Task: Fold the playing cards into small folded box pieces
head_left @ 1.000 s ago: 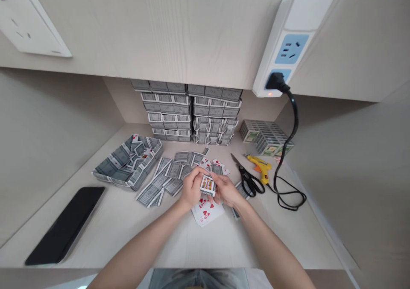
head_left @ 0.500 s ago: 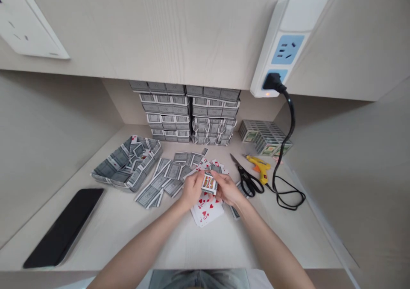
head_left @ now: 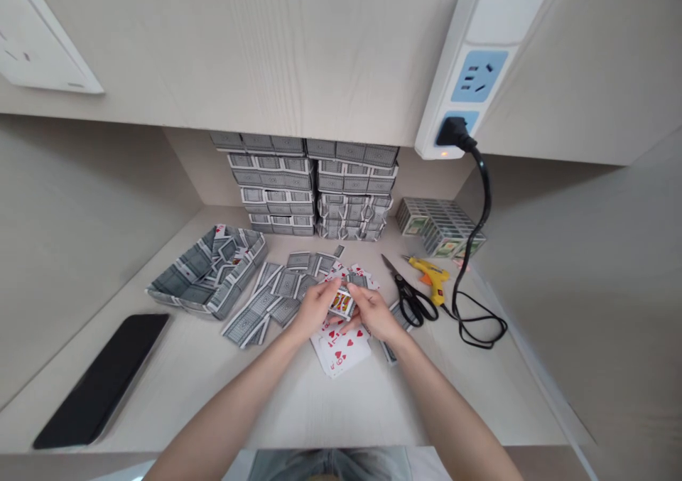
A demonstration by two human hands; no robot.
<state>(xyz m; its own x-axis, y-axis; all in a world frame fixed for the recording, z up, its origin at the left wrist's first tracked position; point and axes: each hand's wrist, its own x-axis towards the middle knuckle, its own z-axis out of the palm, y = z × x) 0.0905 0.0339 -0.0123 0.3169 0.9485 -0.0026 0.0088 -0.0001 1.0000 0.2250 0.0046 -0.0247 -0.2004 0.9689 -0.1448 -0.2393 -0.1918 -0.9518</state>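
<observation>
Between my two hands is a folded playing card [head_left: 342,303] with a coloured court figure showing. My left hand [head_left: 315,309] grips its left side, and my right hand [head_left: 376,313] has hold of its right side, thumbs near the top edge. Just below them a pile of face-up heart cards [head_left: 345,352] lies on the table. To the left, grey-backed playing cards [head_left: 288,284] are spread out, some of them folded. More cards behind and under my hands are partly hidden.
A tray made of folded cards [head_left: 178,300] holds loose pieces at left, with a black phone [head_left: 104,378] before it. Stacked card boxes [head_left: 312,186] stand behind. Black-handled scissors [head_left: 413,300], a yellow glue gun [head_left: 434,276] and its cord [head_left: 482,325] lie right. A power strip [head_left: 474,76] hangs above.
The card between my hands has turned and tilted, and my fingers have shifted around it. The view has moved slightly; the things on the table stay where they were.
</observation>
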